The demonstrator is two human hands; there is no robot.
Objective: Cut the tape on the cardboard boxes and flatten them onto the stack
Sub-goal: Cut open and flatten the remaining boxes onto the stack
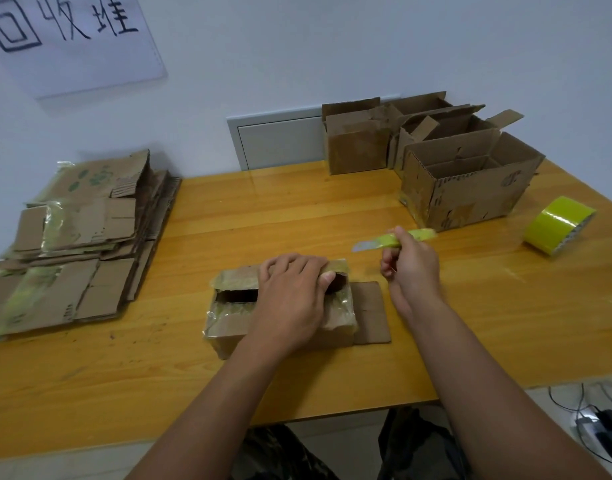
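A small taped cardboard box [228,323] sits at the middle of the wooden table [471,323], its top seam split open and one end flap lying flat to its right. My left hand [292,299] presses on the box's top, thumb hooked into the open slit. Just right of the box and raised above the table, my right hand [410,268] grips a yellow-green utility knife [391,241], blade pointing left. A stack of flattened boxes [72,244] lies at the table's left end.
Several upright open cardboard boxes [471,174] stand at the back right. A yellow-green tape roll [557,225] lies at the far right. A handwritten sign [72,39] hangs on the wall. Cables [595,424] lie on the floor at lower right.
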